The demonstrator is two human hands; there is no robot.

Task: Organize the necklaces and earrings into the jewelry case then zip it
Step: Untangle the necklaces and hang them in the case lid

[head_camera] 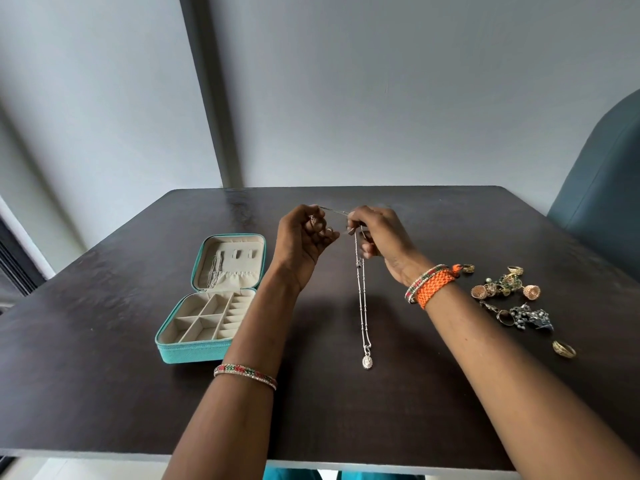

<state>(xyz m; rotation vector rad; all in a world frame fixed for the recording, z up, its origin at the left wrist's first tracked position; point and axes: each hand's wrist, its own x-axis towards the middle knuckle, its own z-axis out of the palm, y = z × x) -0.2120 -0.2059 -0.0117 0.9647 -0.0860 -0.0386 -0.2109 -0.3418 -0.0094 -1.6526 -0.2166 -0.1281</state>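
Both hands (304,233) (377,233) pinch the necklace (362,299) at its clasp ends; the chain hangs limp, light, tangle-prone above the table (104,271).

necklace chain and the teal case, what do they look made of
The necklace: silvery metal by its bright glint, thin beaded links and an oval pendant; whether silver or plated cannot be told. The jewelry case: teal outside with a fine woven grain, likely faux leather or fabric; cream inside looks matte and soft, like velvet.
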